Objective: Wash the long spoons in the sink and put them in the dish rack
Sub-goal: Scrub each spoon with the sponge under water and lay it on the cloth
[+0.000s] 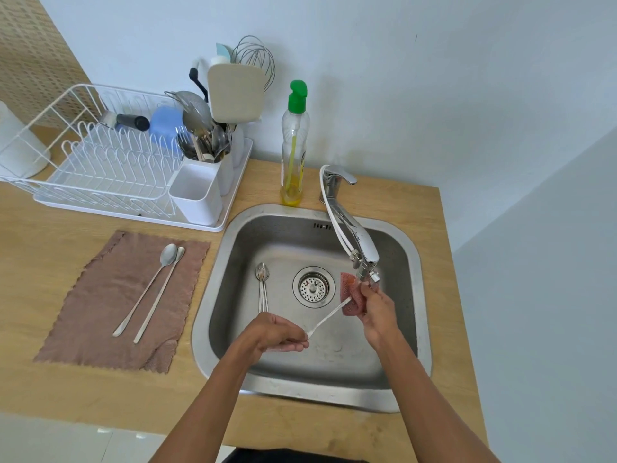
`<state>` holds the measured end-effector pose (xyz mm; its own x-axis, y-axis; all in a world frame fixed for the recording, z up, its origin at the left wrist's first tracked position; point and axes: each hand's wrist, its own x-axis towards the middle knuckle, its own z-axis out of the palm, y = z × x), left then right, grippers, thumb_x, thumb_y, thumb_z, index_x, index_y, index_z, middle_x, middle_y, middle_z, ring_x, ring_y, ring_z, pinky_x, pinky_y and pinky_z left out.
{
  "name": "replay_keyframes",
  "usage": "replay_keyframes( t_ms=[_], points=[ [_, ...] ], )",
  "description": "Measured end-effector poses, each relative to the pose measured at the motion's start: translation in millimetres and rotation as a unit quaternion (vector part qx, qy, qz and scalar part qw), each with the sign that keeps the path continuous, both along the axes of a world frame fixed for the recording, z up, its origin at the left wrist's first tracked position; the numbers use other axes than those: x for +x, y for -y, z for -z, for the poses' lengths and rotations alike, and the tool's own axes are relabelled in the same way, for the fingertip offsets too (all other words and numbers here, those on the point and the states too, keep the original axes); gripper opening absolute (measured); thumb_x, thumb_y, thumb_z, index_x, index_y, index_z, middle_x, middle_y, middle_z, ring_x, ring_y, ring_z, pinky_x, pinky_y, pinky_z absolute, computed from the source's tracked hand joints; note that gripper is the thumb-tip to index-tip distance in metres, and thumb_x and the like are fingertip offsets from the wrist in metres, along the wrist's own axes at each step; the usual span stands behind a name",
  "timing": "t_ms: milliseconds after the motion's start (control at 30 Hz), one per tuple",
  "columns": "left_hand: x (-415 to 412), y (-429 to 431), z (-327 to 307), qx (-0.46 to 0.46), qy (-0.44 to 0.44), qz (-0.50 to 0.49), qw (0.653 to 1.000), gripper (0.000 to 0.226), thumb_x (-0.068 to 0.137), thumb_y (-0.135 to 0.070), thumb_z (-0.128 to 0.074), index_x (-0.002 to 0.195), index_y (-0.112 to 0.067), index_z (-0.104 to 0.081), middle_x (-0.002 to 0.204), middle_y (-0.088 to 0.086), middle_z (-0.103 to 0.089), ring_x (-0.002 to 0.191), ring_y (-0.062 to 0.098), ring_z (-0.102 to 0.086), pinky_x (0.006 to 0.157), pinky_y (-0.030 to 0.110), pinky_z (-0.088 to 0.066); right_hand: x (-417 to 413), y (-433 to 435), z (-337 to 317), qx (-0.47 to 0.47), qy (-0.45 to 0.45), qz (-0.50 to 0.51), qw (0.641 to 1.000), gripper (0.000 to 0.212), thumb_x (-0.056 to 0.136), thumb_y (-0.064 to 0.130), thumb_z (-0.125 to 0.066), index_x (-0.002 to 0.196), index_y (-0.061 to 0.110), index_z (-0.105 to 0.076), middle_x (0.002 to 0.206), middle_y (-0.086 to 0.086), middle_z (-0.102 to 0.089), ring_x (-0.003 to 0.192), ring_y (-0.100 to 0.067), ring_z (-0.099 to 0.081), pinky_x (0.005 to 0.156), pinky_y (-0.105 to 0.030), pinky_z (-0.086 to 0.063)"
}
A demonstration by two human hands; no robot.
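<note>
Over the steel sink (410, 262) my left hand (277, 334) pinches the handle end of a long spoon (329, 316). Its bowl end is wrapped in a pink scouring pad (350, 294) that my right hand (375, 309) grips just under the faucet spout (364, 262). More long spoons (262, 285) lie stacked on the sink floor left of the drain (313, 287). Two long spoons (152, 290) rest on a brown cloth (100, 329) on the counter. The white dish rack (110, 168) stands at the back left.
The rack's cutlery cup (197, 192) in front stands beside a cup full of utensils (207, 135). A dish soap bottle (293, 145) with a green cap stands behind the sink beside the faucet base. The wooden counter (40, 228) ends right of the sink.
</note>
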<state>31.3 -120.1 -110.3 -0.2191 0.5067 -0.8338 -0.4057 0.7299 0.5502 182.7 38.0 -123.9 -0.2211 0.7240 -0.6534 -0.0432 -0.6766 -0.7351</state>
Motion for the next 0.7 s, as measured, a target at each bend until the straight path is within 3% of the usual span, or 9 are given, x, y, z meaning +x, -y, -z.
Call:
replay_keyframes(
  t_ms=[67, 133, 200, 300, 400, 467, 567, 700],
  points=[
    [4, -1, 1, 0.003, -0.006, 0.009, 1.000, 0.018, 0.076, 0.001, -0.080, 0.092, 0.006, -0.077, 0.087, 0.019, -0.076, 0.068, 0.018, -0.074, 0.067, 0.021, -0.061, -2, 9, 1, 0.004, -0.011, -0.056, 0.998, 0.016, 0.100, 0.014, -0.055, 0.104, 0.008, -0.069, 0.090, -0.003, -0.077, 0.081, -0.015, -0.073, 0.073, -0.032, -0.056],
    [8, -3, 2, 0.014, -0.007, 0.018, 1.000, 0.017, 0.079, -0.004, -0.079, 0.095, 0.003, -0.077, 0.088, 0.015, -0.077, 0.069, 0.016, -0.074, 0.063, 0.019, -0.060, -1, 16, 7, 0.014, 0.007, -0.120, 0.993, 0.023, 0.100, 0.017, -0.056, 0.112, 0.004, -0.070, 0.104, -0.010, -0.077, 0.095, -0.020, -0.074, 0.086, -0.038, -0.057],
    [11, -6, 1, 0.014, -0.009, 0.043, 0.999, 0.018, 0.082, -0.010, -0.078, 0.097, -0.002, -0.078, 0.090, 0.010, -0.078, 0.069, 0.016, -0.074, 0.061, 0.019, -0.058, 2, 13, 8, 0.025, 0.024, -0.139, 0.990, 0.022, 0.101, 0.015, -0.055, 0.110, 0.002, -0.070, 0.103, -0.013, -0.076, 0.098, -0.024, -0.073, 0.088, -0.037, -0.057],
    [7, -11, 1, -0.016, -0.065, 0.086, 0.994, 0.017, 0.083, -0.016, -0.078, 0.096, -0.007, -0.078, 0.086, 0.005, -0.078, 0.052, 0.009, -0.064, 0.047, 0.015, -0.047, 12, -1, 4, 0.101, 0.149, -0.210, 0.961, 0.018, 0.100, 0.013, -0.056, 0.098, 0.004, -0.072, 0.090, -0.009, -0.076, 0.080, -0.018, -0.071, 0.067, -0.016, -0.054],
    [-4, -31, 6, 0.014, -0.150, 0.047, 0.987, 0.015, 0.084, -0.027, -0.078, 0.090, -0.013, -0.079, 0.077, 0.001, -0.077, 0.049, 0.009, -0.048, 0.045, 0.017, -0.034, 21, -9, 3, 0.176, 0.239, -0.321, 0.899, 0.022, 0.100, 0.016, -0.057, 0.083, 0.011, -0.069, 0.071, 0.000, -0.066, 0.061, -0.008, -0.058, 0.051, -0.009, -0.044],
    [-8, -52, 3, 0.050, -0.182, 0.035, 0.981, 0.022, 0.086, -0.037, -0.074, 0.091, -0.016, -0.078, 0.075, -0.002, -0.077, 0.053, 0.010, -0.049, 0.047, 0.018, -0.036, 24, -13, 2, 0.195, 0.260, -0.364, 0.873, 0.026, 0.100, 0.020, -0.056, 0.077, 0.014, -0.067, 0.069, 0.002, -0.066, 0.058, -0.007, -0.058, 0.054, -0.014, -0.046],
    [-13, -87, -5, 0.081, -0.212, 0.053, 0.973, 0.018, 0.087, -0.036, -0.073, 0.094, -0.020, -0.077, 0.082, 0.000, -0.077, 0.058, 0.010, -0.055, 0.048, 0.018, -0.044, 25, -17, -1, 0.200, 0.260, -0.403, 0.855, 0.027, 0.101, 0.022, -0.055, 0.076, 0.017, -0.066, 0.068, 0.006, -0.068, 0.056, -0.003, -0.061, 0.054, -0.015, -0.047],
    [-14, -123, -10, 0.094, -0.181, 0.081, 0.976, 0.026, 0.089, -0.034, -0.073, 0.102, -0.012, -0.078, 0.100, 0.004, -0.076, 0.077, 0.008, -0.062, 0.061, 0.021, -0.053, 22, -26, -5, 0.196, 0.270, -0.430, 0.839, 0.024, 0.100, 0.026, -0.055, 0.082, 0.018, -0.068, 0.070, 0.004, -0.069, 0.057, -0.008, -0.062, 0.059, -0.024, -0.050]
  ],
)
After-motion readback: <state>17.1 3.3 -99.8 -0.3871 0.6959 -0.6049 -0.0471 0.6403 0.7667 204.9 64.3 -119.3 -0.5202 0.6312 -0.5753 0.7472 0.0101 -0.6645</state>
